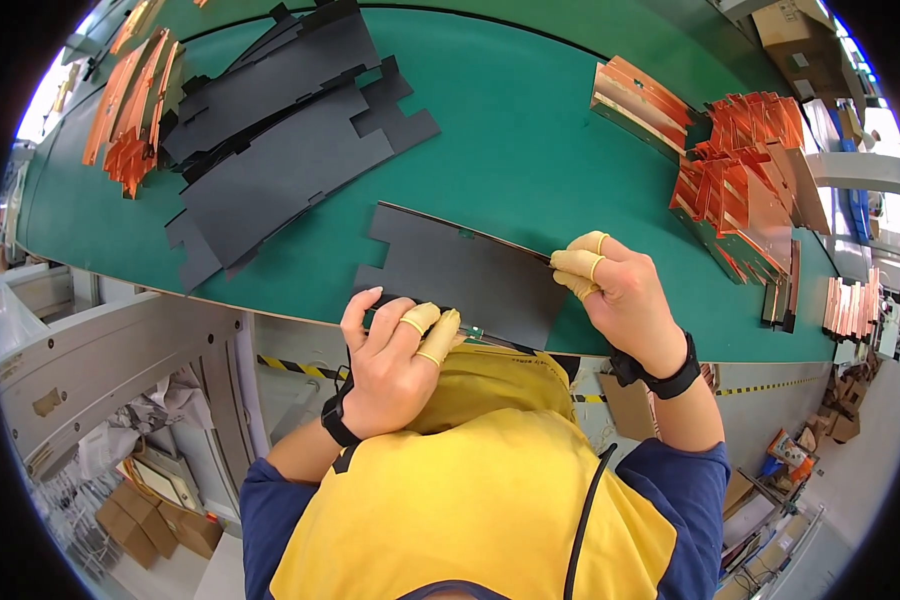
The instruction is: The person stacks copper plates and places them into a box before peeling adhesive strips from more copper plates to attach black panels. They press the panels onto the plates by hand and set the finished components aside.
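Note:
A flat black sheet [460, 270] with notched ends lies on the green tabletop, close to its front edge. My left hand [390, 360] is at the sheet's near long edge, its thumb and fingers closed on that edge. At the far right corner, my right hand [625, 290] pinches the sheet's far edge. Pale yellow finger cots cover several fingertips on both hands. A thin light line runs along the sheet's far edge; what the fingertips cover there is hidden.
Overlapping black sheets [290, 160] lie at the left back. Copper-coloured strips stand in a bundle [135, 110] at far left, with a larger pile [745, 190] at right. One long copper-coloured channel [642, 103] lies beside that pile. The green table [510, 120] ends just before my body.

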{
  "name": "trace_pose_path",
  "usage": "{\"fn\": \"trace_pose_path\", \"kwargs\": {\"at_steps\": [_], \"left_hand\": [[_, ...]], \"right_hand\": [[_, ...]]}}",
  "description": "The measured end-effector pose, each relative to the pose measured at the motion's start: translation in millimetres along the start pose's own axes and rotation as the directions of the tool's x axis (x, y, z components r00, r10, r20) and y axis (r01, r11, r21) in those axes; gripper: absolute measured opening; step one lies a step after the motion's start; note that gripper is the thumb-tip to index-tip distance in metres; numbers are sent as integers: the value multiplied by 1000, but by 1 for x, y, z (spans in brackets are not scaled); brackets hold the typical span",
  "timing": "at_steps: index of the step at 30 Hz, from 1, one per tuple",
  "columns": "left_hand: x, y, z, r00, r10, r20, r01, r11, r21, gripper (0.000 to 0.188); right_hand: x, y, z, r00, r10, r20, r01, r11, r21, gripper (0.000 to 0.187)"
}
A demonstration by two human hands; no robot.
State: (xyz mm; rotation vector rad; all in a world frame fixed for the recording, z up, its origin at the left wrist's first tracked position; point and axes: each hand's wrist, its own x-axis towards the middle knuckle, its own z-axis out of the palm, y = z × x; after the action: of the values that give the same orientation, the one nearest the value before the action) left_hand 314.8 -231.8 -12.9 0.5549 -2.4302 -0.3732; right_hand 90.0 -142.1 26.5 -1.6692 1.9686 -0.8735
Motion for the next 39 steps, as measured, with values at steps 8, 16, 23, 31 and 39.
{"fn": "trace_pose_path", "kwargs": {"at_steps": [8,16,23,31,39], "left_hand": [[1,0,0,1000,0,0,0,1000,-12,26],[1,1,-1,1000,2,25,-1,1000,-11,25],[1,2,1,1000,-3,15,3,1000,-3,22],[9,-4,-5,993,103,62,-105,994,21,17],[25,-14,-14,928,244,281,-237,970,-58,13]], "right_hand": [[-2,-2,2,998,-56,-15,54,994,-92,22],[-7,0,7,990,-139,11,138,964,-228,25],[-9,-3,11,974,-212,79,226,907,-355,20],[-8,-12,9,963,-220,155,269,791,-550,22],[-19,-21,24,971,-224,80,237,875,-422,42]]}}
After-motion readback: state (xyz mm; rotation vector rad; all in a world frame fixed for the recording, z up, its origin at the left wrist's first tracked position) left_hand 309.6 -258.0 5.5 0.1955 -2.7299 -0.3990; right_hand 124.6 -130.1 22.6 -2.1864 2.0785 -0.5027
